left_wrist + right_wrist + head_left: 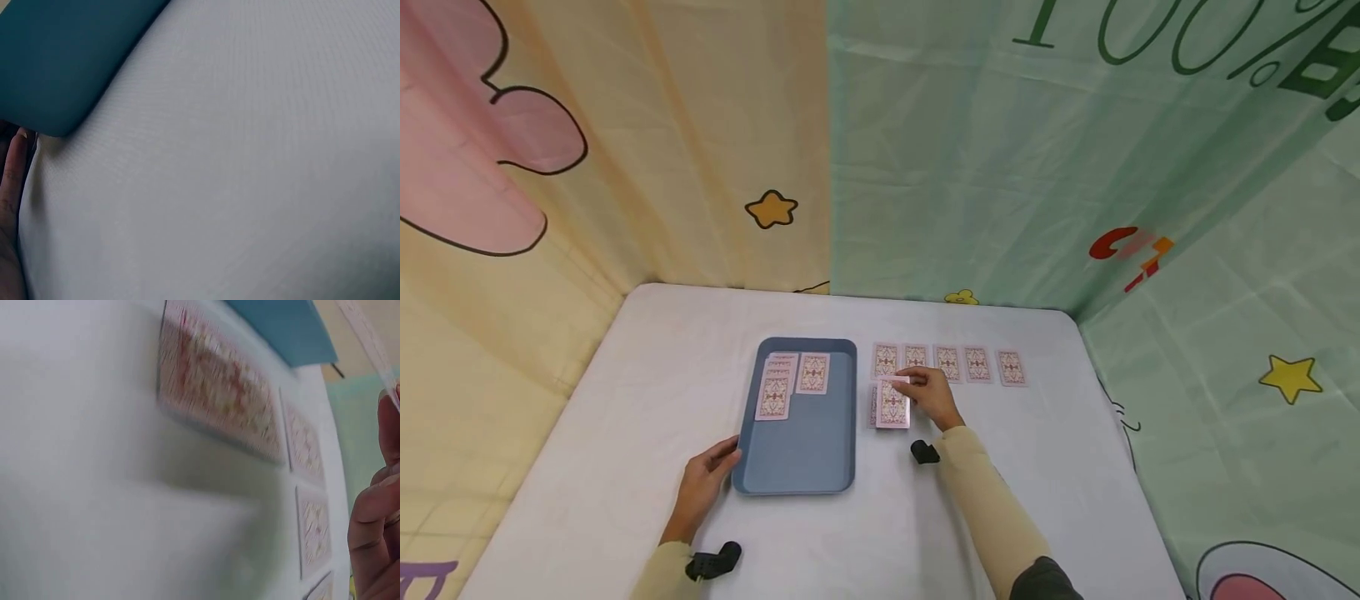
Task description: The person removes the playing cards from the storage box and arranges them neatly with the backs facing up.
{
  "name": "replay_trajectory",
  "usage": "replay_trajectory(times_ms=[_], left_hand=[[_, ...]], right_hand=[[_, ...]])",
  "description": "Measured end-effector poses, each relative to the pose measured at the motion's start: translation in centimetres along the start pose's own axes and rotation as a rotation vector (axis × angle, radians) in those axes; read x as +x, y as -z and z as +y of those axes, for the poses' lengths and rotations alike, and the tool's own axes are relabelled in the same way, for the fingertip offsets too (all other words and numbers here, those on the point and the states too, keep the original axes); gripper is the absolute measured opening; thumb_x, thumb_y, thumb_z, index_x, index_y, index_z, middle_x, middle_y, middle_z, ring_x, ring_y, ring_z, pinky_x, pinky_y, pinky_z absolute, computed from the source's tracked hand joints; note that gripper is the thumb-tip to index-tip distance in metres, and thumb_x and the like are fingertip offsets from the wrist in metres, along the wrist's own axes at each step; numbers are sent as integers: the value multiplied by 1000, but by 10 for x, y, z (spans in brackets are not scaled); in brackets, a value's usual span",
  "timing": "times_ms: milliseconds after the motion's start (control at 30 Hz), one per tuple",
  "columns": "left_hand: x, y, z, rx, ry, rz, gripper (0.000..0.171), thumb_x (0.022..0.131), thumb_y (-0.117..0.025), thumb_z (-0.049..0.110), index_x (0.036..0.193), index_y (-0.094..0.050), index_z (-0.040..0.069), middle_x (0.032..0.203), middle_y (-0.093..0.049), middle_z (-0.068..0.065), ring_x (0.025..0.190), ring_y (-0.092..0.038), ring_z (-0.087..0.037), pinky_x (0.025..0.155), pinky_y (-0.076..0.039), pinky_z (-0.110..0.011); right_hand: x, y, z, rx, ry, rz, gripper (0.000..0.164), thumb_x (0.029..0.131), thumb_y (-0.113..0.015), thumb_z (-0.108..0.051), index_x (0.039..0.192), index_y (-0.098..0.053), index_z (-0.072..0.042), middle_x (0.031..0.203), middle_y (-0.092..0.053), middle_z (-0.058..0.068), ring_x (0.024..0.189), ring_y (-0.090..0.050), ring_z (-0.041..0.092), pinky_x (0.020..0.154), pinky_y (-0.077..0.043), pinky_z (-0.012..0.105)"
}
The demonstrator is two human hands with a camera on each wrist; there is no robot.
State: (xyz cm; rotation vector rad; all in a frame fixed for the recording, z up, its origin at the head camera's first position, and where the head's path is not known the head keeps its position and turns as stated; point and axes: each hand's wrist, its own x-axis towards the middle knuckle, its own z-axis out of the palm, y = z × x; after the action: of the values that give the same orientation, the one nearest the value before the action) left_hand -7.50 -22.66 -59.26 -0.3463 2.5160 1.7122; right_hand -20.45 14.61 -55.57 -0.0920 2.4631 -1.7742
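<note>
My right hand pinches a playing card with a patterned red-and-white back by its upper edge. The card is raised over the table, overlapping a deck of cards that appears blurred in the right wrist view. Part of the held card shows edge-on there, beside the fingers. My left hand touches the near left side of a blue-grey tray, its fingers fairly straight against the rim. Inside the tray, face-down cards overlap in a left column, with another card to their right.
Right of the tray, several face-down cards form a row, the rightmost card spaced slightly apart. A white cloth covers the table. Printed curtains hang along its back and sides.
</note>
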Motion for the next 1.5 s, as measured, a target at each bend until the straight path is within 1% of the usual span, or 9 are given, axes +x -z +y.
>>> replay_trajectory(times_ms=[133,233,467,700,867,1067,1133,1333,1500], left_hand=[[-1,1,1,-20,22,-21,47,98,-57,21,135,-50,-7,135,-53,-24,101,-49,13,82,-35,-1],[-2,0,1,-37,24,-36,47,99,-57,20,136,-49,-8,136,-51,-25,96,-44,19,83,-36,-2],[0,1,2,-40,12,-32,46,99,-56,19,135,-49,-8,136,-51,-25,98,-45,18,83,-35,-1],[3,1,-1,-15,6,-13,45,98,-57,19,134,-51,-8,134,-54,-24,101,-49,11,82,-36,-1],[3,1,-1,-12,13,-14,44,99,-56,19,134,-51,-7,134,-54,-24,98,-47,15,82,-35,-1],[0,-1,0,-15,-2,-2,44,98,-57,18,132,-52,-10,132,-54,-27,106,-54,2,81,-36,-1],[0,-1,-1,-13,6,-6,44,98,-57,18,133,-52,-9,133,-54,-26,107,-53,1,81,-36,-1],[1,0,-1,-13,21,-22,46,99,-56,21,135,-50,-8,135,-53,-24,101,-46,15,83,-35,-1],[1,1,0,-16,10,-24,47,99,-55,21,135,-50,-8,135,-53,-25,96,-43,19,82,-36,-1]], right_hand=[[-2,13,12,5,-47,44,27,82,-78,-17,103,-72,-2,74,-64,3,64,-52,12,55,-42,22],[-2,20,19,2,-74,76,26,81,-79,-16,102,-72,-2,76,-64,2,69,-54,12,60,-45,23],[2,32,32,-7,-88,102,25,79,-80,-13,99,-73,0,72,-63,2,68,-53,12,62,-46,22],[4,32,42,-64,-151,112,24,78,-81,-14,96,-73,0,73,-62,1,68,-53,12,61,-45,22],[5,29,45,-134,-116,119,22,78,-81,-14,94,-74,0,73,-59,2,68,-49,14,60,-42,24],[7,27,52,-266,-61,110,25,76,-83,-17,92,-73,0,72,-58,3,67,-49,15,59,-42,26],[7,26,54,-300,-59,105,25,76,-83,-17,91,-72,0,70,-57,2,66,-48,15,59,-41,27],[7,26,53,-309,-35,113,26,75,-83,-17,89,-69,0,67,-53,2,63,-46,15,57,-40,28],[9,27,53,-312,-9,139,26,74,-84,-17,88,-68,-1,66,-52,2,61,-45,15,55,-39,27]])
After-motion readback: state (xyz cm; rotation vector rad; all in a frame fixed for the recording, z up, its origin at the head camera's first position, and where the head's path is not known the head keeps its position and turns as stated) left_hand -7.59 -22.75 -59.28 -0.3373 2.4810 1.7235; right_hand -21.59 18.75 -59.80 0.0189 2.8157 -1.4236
